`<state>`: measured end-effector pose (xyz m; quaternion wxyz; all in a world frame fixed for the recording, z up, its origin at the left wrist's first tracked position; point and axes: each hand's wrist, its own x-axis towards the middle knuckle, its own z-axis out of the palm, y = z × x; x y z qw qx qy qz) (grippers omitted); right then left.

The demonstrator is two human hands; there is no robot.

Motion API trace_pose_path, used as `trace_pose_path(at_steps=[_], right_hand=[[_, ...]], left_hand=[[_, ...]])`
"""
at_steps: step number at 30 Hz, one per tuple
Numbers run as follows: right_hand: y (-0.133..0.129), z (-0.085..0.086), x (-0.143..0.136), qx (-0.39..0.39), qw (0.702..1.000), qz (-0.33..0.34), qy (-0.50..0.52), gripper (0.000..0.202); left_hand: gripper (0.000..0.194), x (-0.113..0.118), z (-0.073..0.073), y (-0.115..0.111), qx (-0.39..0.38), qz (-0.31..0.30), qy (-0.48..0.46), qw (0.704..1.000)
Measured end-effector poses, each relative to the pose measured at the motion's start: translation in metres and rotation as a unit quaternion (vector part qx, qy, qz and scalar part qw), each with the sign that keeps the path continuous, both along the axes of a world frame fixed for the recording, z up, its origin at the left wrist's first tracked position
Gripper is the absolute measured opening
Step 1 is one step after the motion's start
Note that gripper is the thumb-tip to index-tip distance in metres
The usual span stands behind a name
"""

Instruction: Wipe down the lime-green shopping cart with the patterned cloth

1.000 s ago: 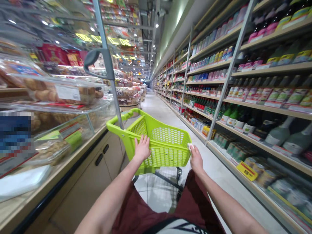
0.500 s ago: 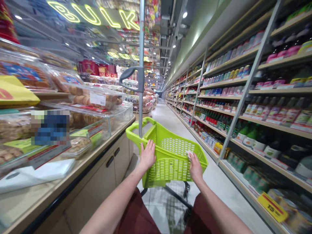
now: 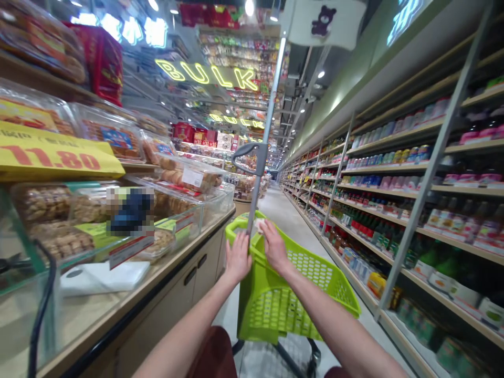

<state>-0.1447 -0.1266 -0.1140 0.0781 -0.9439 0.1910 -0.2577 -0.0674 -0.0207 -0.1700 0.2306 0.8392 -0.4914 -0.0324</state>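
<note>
A lime green basket cart point(image 3: 291, 299) stands in front of me, with a grey pole point(image 3: 271, 105) rising from its near left corner. My left hand point(image 3: 238, 258) rests on the cart's left rim by the foot of the pole, fingers stretched out. My right hand point(image 3: 275, 248) is just right of it over the basket's rim, its fingers closed on a small crumpled white piece point(image 3: 260, 226) that looks like tissue. A grey hook-shaped handle point(image 3: 250, 157) is fixed on the pole above both hands.
A counter point(image 3: 157, 294) with packed baked goods and a yellow price sign point(image 3: 59, 153) runs along the left. Shelves point(image 3: 394, 223) of bottles and cans line the right. Between them an aisle floor point(image 3: 271, 197) leads away. A white bear flag point(image 3: 325, 23) hangs from the pole.
My right hand has moved left, from the basket's far right side to beside the pole, still with the white piece. My left hand stays on the rim. The view has tilted up and turned left.
</note>
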Motion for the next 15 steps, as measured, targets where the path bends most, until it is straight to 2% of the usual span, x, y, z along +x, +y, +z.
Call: trace_pose_path(at_steps=[2,4,6,7,8,10,15], right_hand=[[-0.019,0.040,0.039,-0.069,0.997,0.032,-0.022,0.048],[-0.037,0.071,0.073,-0.123,0.990,0.055,-0.028,0.048],[-0.051,0.088,0.095,-0.157,0.985,0.065,-0.023,0.046],[-0.056,0.090,0.100,-0.169,0.983,0.073,-0.009,0.045],[-0.058,0.088,0.101,-0.179,0.980,0.084,0.014,0.043],[-0.054,0.072,0.091,-0.194,0.971,0.117,0.076,0.040],[-0.023,0.008,0.033,-0.212,0.932,0.207,0.208,0.038]], left_hand=[[0.062,0.017,0.002,-0.004,0.021,0.029,-0.003,0.999],[0.063,0.028,0.001,-0.006,0.055,0.023,-0.003,0.998],[0.061,0.034,-0.003,-0.005,0.085,-0.004,-0.008,0.996],[0.061,0.035,-0.005,-0.003,0.091,-0.019,-0.013,0.996],[0.060,0.036,-0.007,-0.001,0.093,-0.032,-0.018,0.995],[0.061,0.036,-0.010,0.003,0.086,-0.048,-0.027,0.995],[0.061,0.036,-0.015,0.011,0.058,-0.047,-0.025,0.997]])
